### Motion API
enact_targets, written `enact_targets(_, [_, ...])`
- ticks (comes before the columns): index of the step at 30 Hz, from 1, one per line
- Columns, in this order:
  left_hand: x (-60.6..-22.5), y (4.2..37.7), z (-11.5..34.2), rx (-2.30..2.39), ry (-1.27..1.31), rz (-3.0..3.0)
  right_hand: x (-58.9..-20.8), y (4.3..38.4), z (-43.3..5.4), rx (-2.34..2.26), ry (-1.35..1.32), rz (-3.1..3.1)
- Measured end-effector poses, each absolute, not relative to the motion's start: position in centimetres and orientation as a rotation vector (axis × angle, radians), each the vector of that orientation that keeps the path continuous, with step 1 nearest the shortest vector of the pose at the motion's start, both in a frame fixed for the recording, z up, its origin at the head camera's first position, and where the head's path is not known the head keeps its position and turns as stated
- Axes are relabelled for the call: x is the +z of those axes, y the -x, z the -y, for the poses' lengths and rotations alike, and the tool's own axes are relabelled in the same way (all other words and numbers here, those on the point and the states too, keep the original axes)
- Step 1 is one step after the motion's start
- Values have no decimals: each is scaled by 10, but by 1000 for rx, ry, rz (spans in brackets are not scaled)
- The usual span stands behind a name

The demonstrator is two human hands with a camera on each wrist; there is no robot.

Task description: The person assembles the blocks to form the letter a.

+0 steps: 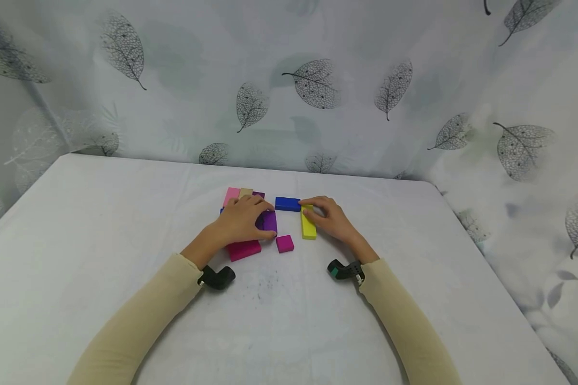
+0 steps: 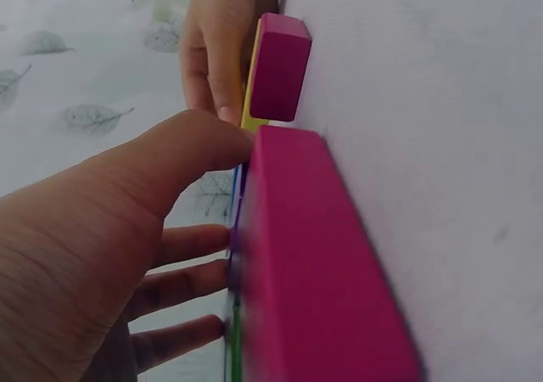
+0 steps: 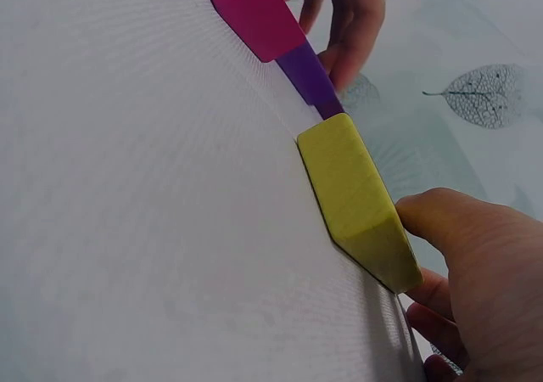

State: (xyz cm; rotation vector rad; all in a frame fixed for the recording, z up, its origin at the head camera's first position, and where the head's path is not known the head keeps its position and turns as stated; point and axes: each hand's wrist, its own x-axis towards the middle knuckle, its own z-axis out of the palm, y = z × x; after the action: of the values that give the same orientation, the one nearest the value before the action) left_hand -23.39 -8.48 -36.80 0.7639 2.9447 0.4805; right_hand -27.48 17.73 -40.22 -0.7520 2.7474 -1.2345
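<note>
My left hand (image 1: 243, 218) reaches over a tight cluster of flat coloured blocks. Its thumb and index finger pinch a purple block (image 1: 270, 222) at the cluster's right side by its near and far ends. At the cluster's front lies a magenta block (image 1: 243, 250), large in the left wrist view. To the right, my right hand (image 1: 334, 218) holds a yellow block (image 1: 309, 229), thumb on its right side and index fingertip at its far end, beside a blue block (image 1: 287, 203). A small magenta block (image 1: 284, 244) lies between the purple and yellow ones.
Pink (image 1: 231, 194), tan (image 1: 246, 192) and dark purple (image 1: 258, 194) blocks show beyond my left hand. Everything lies on a white-covered table (image 1: 279, 331). A leaf-patterned cloth (image 1: 183, 80) hangs behind its far edge.
</note>
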Motion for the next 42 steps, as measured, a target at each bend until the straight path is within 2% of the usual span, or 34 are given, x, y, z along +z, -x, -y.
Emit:
enact_targets(19, [-359, 237, 99, 391, -690, -2899, -404, 274, -179, -1246, 751, -2748])
enact_targets(42, [-364, 240, 97, 472, -772, -2949, -404, 274, -179, -1252, 783, -2740])
